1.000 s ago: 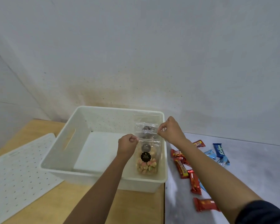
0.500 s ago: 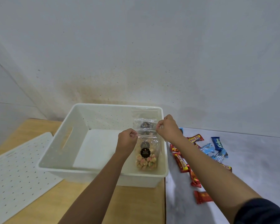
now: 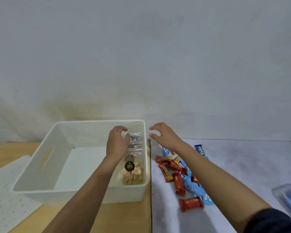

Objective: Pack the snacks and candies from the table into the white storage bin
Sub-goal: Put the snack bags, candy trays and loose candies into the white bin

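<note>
Held left hand (image 3: 117,142) loosely curled, empty, over candy bag (image 3: 132,172) in white storage bin (image 3: 124,194); spread right hand (image 3: 163,135) open above counter (image 3: 242,165), half wood, half grey, against stained wall (image 3: 141,64).

Clear candy bags (image 3: 133,167) inside white bin (image 3: 124,194)

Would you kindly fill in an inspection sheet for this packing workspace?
Surface: wooden table, grey-white surface adjoining on the right.
Job's things: white bin on the wood, clear candy bags inside along its right wall; red and blue wrapped bars on the grey surface.
Clutter: perforated white sheet left of bin; clear container at right edge.
Hands: left hand loosely curled over the bags; right hand open beside the bin.
Cables: nothing seen.
Surroundings: plain pale wall.
</note>
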Action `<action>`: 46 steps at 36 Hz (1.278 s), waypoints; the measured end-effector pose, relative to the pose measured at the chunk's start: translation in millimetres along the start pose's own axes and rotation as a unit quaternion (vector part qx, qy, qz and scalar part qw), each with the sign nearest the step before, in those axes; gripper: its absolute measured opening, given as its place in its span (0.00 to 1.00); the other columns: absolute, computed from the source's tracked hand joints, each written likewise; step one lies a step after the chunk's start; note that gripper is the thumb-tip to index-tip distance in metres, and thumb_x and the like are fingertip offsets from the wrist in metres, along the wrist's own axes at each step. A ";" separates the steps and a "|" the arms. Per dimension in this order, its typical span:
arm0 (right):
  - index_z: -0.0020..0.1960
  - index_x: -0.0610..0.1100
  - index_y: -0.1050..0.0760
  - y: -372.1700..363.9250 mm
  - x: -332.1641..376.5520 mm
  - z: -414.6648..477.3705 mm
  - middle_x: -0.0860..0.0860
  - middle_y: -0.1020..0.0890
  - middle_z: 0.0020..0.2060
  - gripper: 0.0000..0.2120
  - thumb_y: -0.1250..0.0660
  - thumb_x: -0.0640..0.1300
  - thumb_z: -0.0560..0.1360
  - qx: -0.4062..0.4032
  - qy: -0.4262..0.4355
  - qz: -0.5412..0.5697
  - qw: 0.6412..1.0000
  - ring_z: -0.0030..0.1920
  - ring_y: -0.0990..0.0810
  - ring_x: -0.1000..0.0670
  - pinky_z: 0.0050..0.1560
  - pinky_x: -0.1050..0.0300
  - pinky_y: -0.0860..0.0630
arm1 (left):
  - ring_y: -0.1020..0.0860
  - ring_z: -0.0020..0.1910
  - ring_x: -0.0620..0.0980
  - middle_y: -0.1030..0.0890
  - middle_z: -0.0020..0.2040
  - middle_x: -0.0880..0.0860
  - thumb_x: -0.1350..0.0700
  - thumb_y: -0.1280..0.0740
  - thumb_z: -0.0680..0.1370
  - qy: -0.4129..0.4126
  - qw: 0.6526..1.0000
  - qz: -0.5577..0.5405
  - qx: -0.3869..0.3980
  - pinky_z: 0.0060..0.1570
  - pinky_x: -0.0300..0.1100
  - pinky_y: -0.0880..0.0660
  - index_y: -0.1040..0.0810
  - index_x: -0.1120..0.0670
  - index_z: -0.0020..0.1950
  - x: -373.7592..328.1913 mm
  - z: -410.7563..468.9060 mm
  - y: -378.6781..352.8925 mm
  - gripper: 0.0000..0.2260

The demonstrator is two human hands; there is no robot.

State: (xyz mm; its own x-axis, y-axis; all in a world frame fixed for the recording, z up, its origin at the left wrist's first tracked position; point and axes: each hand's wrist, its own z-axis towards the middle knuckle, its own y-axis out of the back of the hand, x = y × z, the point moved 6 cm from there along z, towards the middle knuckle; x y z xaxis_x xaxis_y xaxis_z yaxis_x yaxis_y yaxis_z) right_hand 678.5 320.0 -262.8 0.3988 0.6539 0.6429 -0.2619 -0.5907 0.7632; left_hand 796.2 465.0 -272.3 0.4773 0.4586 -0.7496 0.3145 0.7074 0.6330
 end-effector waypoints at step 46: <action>0.67 0.40 0.29 223.8 -532.1 -466.1 0.43 0.25 0.54 0.17 0.39 0.37 0.78 -0.333 -0.343 0.153 0.865 0.54 0.23 0.44 0.57 0.50 0.24 | 0.27 0.63 0.49 0.29 0.67 0.50 0.61 0.39 0.79 0.077 0.918 -0.152 0.357 0.65 0.47 0.30 0.46 0.52 0.76 -257.7 -329.1 -463.9 0.27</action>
State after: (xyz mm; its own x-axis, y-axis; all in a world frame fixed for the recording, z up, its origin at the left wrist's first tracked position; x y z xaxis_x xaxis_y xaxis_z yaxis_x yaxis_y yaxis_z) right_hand -1.9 60.3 -404.1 0.5887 -0.0545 0.8065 -0.8047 -0.1338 0.5784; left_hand 257.2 195.7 -436.5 0.1735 0.4076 -0.8965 0.8983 0.3078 0.3137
